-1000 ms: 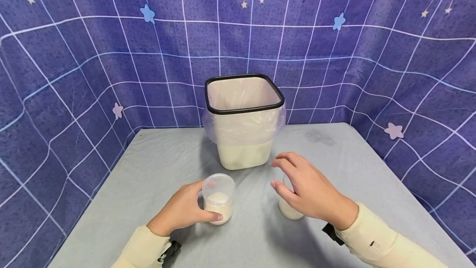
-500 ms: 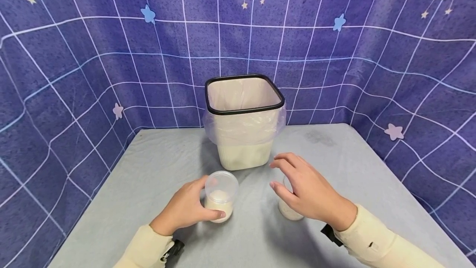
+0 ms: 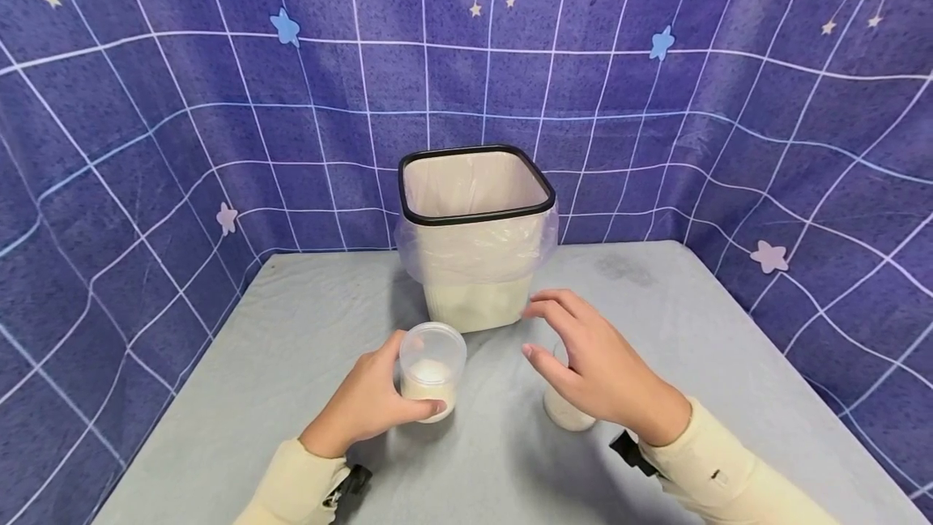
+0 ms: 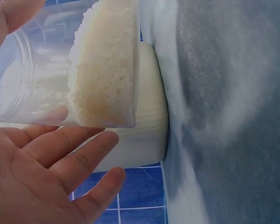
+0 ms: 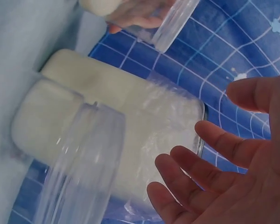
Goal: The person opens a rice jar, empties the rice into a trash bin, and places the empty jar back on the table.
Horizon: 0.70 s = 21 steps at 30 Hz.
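My left hand [image 3: 372, 402] holds a clear plastic jar [image 3: 445, 351] between thumb and fingers. White, rice-like grains [image 4: 105, 65] fill its lower part. In the left wrist view, a gap shows between the jar's base and the tabletop. My right hand [image 3: 601, 367] hovers beside a second clear jar [image 3: 570, 410], which stands on the table, partly hidden by that hand in the head view. The right fingers are spread and loosely bent, with nothing between them. This second jar [image 5: 91, 154] looks pale near its base; its contents are hard to tell.
A cream square bin [image 3: 477, 298] with a black rim and a clear plastic liner stands behind both jars. A grey-blue cloth covers the table [image 3: 313, 306]. Blue gridded fabric [image 3: 335, 144] hangs around the back and sides.
The left hand has raised the jar of grains slightly and moved it a little away from me. The right hand has shifted slightly left and farther away; the second jar stays put.
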Each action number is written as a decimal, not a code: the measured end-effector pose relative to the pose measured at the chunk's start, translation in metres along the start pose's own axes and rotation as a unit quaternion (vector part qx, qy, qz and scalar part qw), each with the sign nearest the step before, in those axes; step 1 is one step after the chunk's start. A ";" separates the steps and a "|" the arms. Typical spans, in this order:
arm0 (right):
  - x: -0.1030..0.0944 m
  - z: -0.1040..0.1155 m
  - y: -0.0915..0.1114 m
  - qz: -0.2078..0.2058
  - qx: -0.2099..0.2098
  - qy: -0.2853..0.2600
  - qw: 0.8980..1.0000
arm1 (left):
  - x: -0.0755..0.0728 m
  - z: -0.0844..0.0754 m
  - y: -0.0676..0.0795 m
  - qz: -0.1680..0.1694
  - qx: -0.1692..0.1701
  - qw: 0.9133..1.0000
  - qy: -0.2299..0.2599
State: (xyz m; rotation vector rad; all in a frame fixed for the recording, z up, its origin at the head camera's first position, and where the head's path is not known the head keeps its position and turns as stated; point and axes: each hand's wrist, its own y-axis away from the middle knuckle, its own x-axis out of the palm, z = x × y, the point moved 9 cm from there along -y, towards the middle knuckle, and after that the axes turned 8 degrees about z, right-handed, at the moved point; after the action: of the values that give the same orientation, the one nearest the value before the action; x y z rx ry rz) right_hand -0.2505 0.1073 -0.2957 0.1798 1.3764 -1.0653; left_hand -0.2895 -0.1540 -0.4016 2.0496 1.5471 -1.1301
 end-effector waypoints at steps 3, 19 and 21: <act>0.001 0.002 -0.003 0.000 0.000 -0.006 1.000 | -0.002 0.001 0.000 -0.006 -0.004 1.000 0.007; 0.010 0.004 -0.007 0.016 0.004 -0.024 1.000 | 0.001 -0.006 -0.006 -0.013 0.014 0.999 0.031; 0.011 0.005 -0.008 0.015 0.003 -0.022 1.000 | 0.001 -0.009 -0.007 -0.013 0.020 0.999 0.030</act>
State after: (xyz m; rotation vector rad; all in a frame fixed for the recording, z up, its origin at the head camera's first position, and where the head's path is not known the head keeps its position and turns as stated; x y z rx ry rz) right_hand -0.2546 0.0944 -0.3003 0.1796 1.3274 -1.0423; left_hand -0.2926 -0.1450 -0.3955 2.1138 1.5970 -1.1285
